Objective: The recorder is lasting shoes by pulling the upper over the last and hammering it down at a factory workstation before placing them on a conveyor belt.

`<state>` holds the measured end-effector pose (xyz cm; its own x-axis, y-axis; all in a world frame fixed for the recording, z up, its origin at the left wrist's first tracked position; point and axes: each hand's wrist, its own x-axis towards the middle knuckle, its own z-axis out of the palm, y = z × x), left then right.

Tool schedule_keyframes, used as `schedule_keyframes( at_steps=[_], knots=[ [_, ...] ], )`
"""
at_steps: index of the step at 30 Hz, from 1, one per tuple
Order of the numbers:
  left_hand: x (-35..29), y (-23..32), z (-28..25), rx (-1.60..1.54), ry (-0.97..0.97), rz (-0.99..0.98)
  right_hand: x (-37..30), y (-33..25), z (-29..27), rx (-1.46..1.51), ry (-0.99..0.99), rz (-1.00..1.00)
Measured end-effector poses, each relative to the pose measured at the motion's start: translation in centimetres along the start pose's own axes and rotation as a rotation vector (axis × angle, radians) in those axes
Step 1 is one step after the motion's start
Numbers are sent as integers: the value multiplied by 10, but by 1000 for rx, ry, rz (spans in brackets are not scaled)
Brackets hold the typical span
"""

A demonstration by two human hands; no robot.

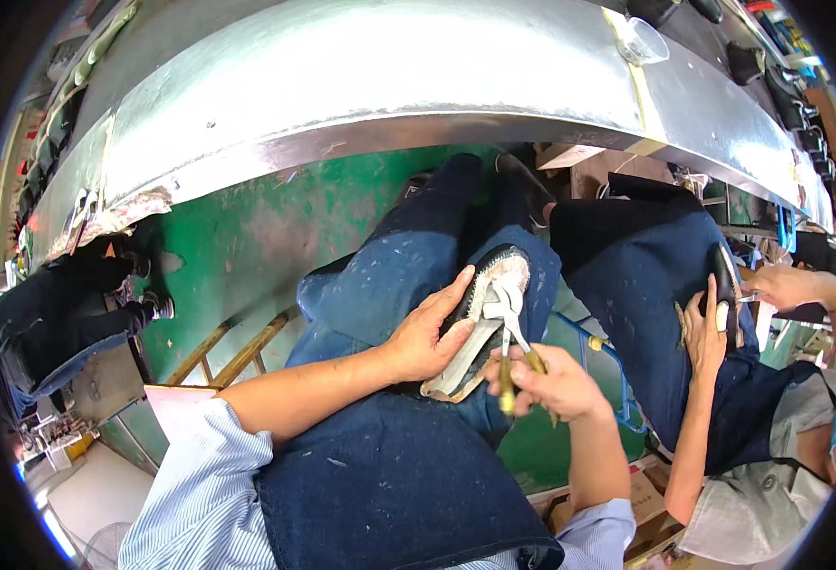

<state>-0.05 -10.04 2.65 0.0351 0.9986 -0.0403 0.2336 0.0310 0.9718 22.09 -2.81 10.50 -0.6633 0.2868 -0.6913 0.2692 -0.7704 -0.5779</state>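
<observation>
Gripping the shoe near frame centre: left hand clamped on its left side, long axis lower-left to upper-right. Right hand, lower right, clasps pliers angled over it.

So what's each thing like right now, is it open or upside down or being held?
Shoe: held, underside up
Pliers: held, handles spread apart; can't tell if they're biting
Left hand: gripping the shoe
Right hand: wrapped around the pliers' handles
Apron: worn, pale marks on it
Co-worker's shoe: held
</observation>
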Motion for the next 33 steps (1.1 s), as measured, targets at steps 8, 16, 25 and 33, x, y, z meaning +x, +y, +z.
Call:
schedule_keyframes(
  at_steps=[8, 16, 25, 33],
  knots=[
    [3, 1, -1, 62, -1, 60, 30, 61, 38, -671, 698, -502],
    [3, 2, -6, 47, -24, 44, 21, 18, 10, -454, 285, -65],
    [25, 10, -23, 224, -146, -65, 32, 85, 11, 531, 444, -353],
    [15, 11, -18, 231, -200, -115, -5, 28, -2, -102, 231, -153]
  ],
)
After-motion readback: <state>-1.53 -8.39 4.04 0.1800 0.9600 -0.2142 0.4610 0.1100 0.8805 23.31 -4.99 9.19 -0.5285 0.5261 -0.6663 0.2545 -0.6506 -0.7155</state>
